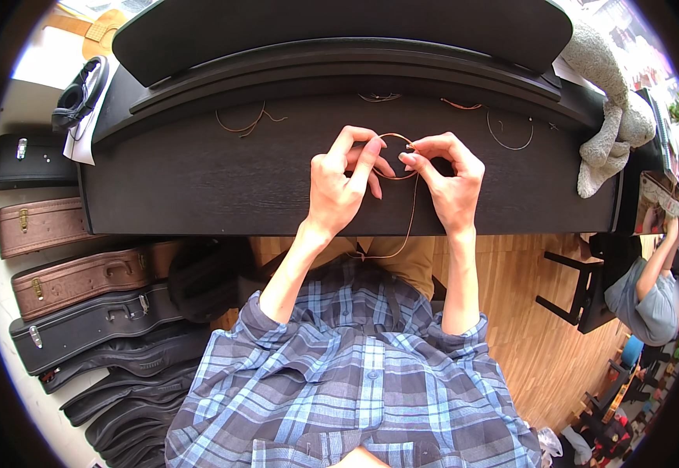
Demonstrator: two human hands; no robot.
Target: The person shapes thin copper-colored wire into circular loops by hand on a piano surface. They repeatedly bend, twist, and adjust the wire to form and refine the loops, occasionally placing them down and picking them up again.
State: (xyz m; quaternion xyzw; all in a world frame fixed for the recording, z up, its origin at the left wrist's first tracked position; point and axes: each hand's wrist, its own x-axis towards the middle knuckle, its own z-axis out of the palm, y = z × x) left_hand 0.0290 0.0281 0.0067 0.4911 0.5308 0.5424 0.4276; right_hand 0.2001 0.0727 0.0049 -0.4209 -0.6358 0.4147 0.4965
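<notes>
A thin copper-coloured guitar string (396, 179) is bent into a small loop over the black lid of a keyboard instrument (222, 183). My left hand (336, 183) pinches the loop's left side between thumb and fingertips. At its right side, my right hand (453, 183) pinches the string near a small bright end. One loose length hangs from the loop past the lid's front edge towards my lap. Beyond my hands lie more thin strings: a copper-toned one (247, 129) at left, a small bunch (378, 98) behind, and a curved one (510, 148) at right.
Black headphones (80, 97) rest at the far left corner. Several instrument cases (82, 281) line the left side. A grey plush toy (609, 125) drapes over the right end. Another person (648, 300) is at the far right, beyond a black stool (581, 288).
</notes>
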